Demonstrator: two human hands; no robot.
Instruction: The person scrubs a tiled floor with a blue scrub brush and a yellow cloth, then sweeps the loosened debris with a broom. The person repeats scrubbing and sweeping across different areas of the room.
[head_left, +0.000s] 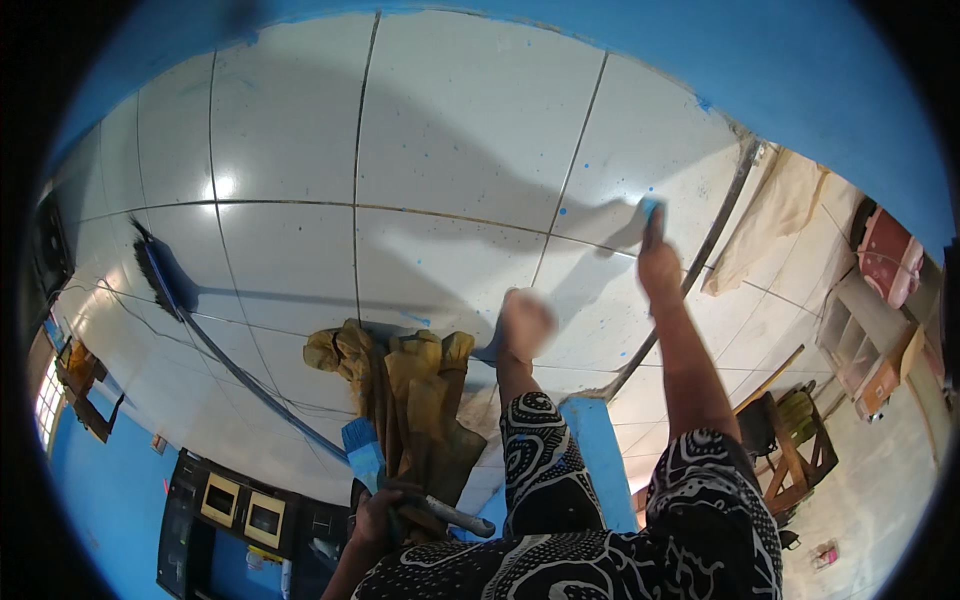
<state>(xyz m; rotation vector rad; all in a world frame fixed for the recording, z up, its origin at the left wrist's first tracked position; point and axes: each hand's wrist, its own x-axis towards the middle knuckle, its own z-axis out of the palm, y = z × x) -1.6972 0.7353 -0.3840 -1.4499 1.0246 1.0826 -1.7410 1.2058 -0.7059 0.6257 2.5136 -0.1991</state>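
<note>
Ceiling: white square-panel ceiling [450,130] with blue paint specks, above me.
Left hand [525,322]: blurred, I cannot tell its grip.
Right hand [657,262]: I see it closed on small blue-tipped tool [651,210], touching ceiling.

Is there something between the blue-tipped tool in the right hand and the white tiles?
Nothing visible. The right hand holds the blue-tipped tool with its tip already at a white tile. The left hand, blurred, is lower and to the side, not in the way.
</note>
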